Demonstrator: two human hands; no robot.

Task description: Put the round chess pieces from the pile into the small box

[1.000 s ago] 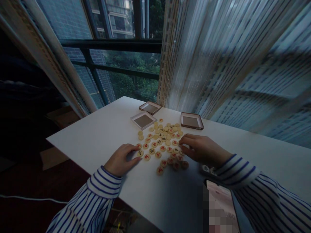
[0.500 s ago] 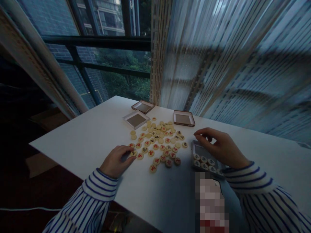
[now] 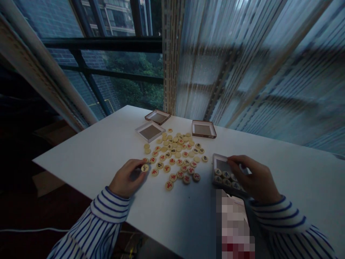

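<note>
- Currently left hand (image 3: 126, 178) pinches one round cream wooden game disc (image 3: 145, 168) at 9 o'clock of the scattered disc pile (image 3: 176, 154) on the white counter (image 3: 102, 154).
- Right hand (image 3: 252, 178), fingers curled, rests on the small square tray of discs (image 3: 219, 169) at 3 o'clock of the pile; whether it grips, cannot tell.

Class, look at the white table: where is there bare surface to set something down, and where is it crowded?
Bare: the table's left part, between its left edge and the left hand, and the far right stretch beyond the right hand. Crowded: the scattered pieces mid-table, three empty trays behind, and the part-filled box.
</note>
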